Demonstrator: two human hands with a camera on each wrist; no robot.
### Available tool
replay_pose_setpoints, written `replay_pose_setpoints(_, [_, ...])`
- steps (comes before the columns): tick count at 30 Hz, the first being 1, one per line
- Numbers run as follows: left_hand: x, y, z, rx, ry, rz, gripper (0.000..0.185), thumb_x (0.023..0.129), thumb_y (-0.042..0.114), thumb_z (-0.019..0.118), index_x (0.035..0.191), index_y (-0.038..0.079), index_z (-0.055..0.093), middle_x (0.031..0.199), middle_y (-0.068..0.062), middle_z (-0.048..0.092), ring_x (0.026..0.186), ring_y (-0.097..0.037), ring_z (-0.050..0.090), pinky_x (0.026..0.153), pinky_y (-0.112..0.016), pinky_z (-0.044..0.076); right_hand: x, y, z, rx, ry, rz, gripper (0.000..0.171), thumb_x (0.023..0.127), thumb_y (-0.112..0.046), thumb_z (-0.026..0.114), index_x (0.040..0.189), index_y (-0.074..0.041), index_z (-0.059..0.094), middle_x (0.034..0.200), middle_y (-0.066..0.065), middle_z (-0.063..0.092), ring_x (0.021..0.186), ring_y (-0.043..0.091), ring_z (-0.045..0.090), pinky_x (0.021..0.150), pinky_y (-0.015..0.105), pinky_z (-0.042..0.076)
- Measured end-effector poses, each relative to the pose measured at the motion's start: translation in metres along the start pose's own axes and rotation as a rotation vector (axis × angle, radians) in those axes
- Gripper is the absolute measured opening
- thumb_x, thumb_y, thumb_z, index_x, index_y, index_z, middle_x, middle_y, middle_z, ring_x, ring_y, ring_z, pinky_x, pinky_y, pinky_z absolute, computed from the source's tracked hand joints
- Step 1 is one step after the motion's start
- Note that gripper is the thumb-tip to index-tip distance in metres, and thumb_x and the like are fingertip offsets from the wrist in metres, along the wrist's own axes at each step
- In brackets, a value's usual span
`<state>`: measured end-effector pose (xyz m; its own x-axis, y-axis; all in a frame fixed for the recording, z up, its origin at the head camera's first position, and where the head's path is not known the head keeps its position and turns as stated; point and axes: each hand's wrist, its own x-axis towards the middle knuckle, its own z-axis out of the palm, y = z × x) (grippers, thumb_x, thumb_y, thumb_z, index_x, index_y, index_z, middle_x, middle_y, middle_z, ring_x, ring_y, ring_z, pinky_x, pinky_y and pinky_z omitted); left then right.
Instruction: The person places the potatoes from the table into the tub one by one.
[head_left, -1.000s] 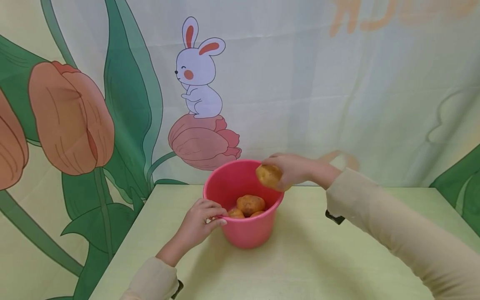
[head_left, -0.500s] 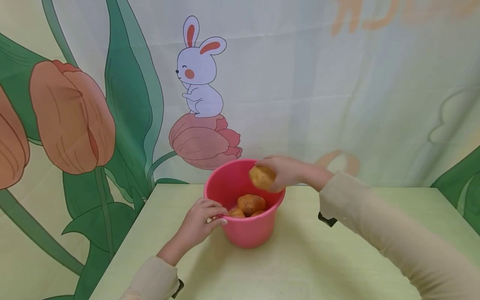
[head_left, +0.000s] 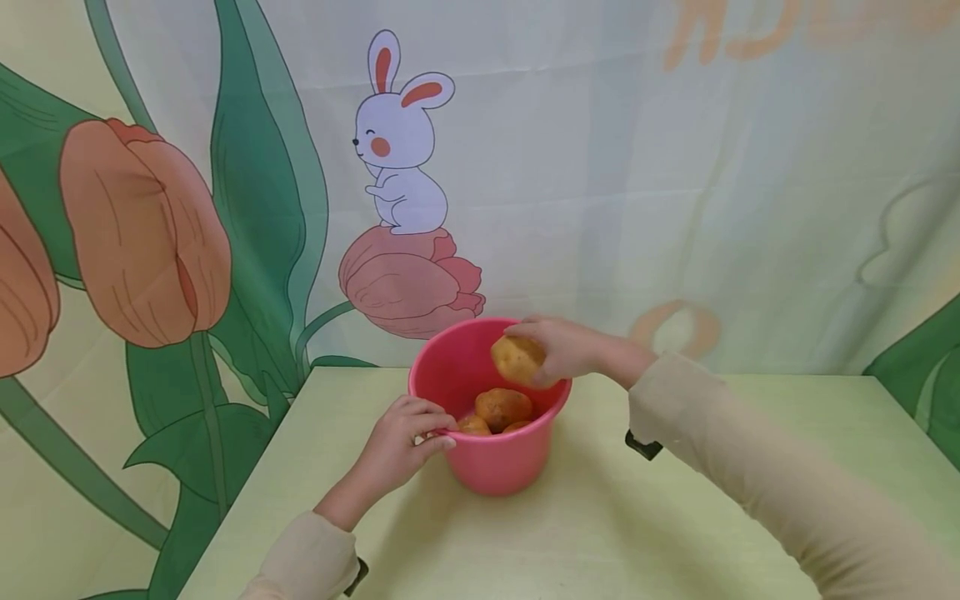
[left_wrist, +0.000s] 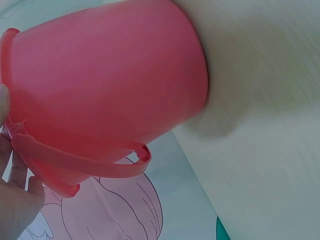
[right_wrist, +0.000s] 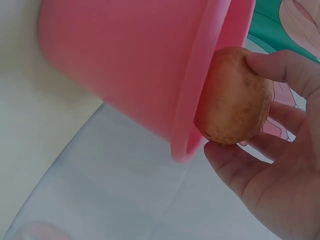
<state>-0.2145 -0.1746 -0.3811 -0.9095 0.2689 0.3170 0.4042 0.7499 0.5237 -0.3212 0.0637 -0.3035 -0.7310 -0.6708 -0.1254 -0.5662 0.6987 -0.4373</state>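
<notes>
a pink bucket (head_left: 491,454) is set upright on a pale green table (head_left: 600,533), toward the far edge, close to a printed backdrop (head_left: 675,183) of tulips and a rabbit that hangs just behind that edge. bare tabletop is seen to the right of the bucket, to its left, and on the near side between the two sleeves; the table's left edge runs diagonally down toward the near corner, and little room is left between the bucket's far wall and the backdrop. a potato (head_left: 517,358) is held over the bucket's open mouth, at the right part of the rim, just above rim height and above the potatoes in the bucket (head_left: 502,408), of which three are partly seen. the potato is clasped by the right hand (head_left: 566,350), whose fingers are curled over its top and far side with the thumb underneath; in the right wrist view the potato (right_wrist: 232,97) is seen pressed close against the outer lip of the rim (right_wrist: 200,100), cradled by the fingers (right_wrist: 280,65) on one side. the right arm is stretched across from the right, its beige sleeve (head_left: 750,467) low over the table. the near left rim is pinched by the left hand (head_left: 401,446), fingers curled over the lip and thumb outside; in the left wrist view the bucket's handle (left_wrist: 85,167) is seen folded down against the wall, beside the fingertips (left_wrist: 20,205). the left forearm is angled up from the near edge.
</notes>
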Motion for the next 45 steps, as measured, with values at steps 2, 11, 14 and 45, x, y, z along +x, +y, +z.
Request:
replay_pose_setpoints(2, [0.0, -0.001, 0.0, -0.001, -0.002, 0.0, 0.023, 0.07, 0.02, 0.073, 0.093, 0.02, 0.069, 0.095, 0.005, 0.06, 0.097, -0.012, 0.047, 0.068, -0.022, 0.052, 0.001, 0.0, 0.001, 0.006, -0.004, -0.006, 0.077, 0.065, -0.014, 0.073, 0.134, -0.011, 0.037, 0.136, 0.01, 0.037, 0.12, 0.028, 0.037, 0.077, 0.034, 0.051])
replay_pose_setpoints(11, [0.001, -0.001, 0.001, 0.005, 0.002, 0.017, 0.022, 0.07, 0.021, 0.073, 0.092, 0.021, 0.069, 0.095, 0.006, 0.06, 0.097, -0.012, 0.047, 0.069, -0.021, 0.051, 0.009, -0.002, 0.01, 0.032, -0.012, -0.022, 0.078, 0.064, -0.015, 0.074, 0.133, -0.011, 0.038, 0.131, 0.009, 0.042, 0.115, 0.026, 0.041, 0.074, 0.031, 0.052])
replay_pose_setpoints(14, [0.001, -0.001, 0.001, 0.009, 0.0, 0.014, 0.022, 0.07, 0.021, 0.072, 0.092, 0.021, 0.069, 0.095, 0.006, 0.06, 0.097, -0.012, 0.047, 0.069, -0.021, 0.051, 0.012, -0.003, 0.014, 0.005, -0.003, -0.046, 0.076, 0.065, -0.017, 0.073, 0.132, -0.01, 0.039, 0.131, 0.009, 0.043, 0.115, 0.026, 0.041, 0.079, 0.034, 0.051])
replay_pose_setpoints(45, [0.0, -0.001, 0.0, 0.003, -0.002, 0.026, 0.023, 0.071, 0.021, 0.072, 0.094, 0.021, 0.069, 0.096, 0.006, 0.061, 0.098, -0.012, 0.047, 0.07, -0.021, 0.051, 0.034, -0.019, 0.043, 0.003, 0.0, -0.006, 0.075, 0.066, -0.017, 0.075, 0.132, -0.014, 0.041, 0.13, 0.004, 0.045, 0.116, 0.021, 0.041, 0.079, 0.034, 0.05])
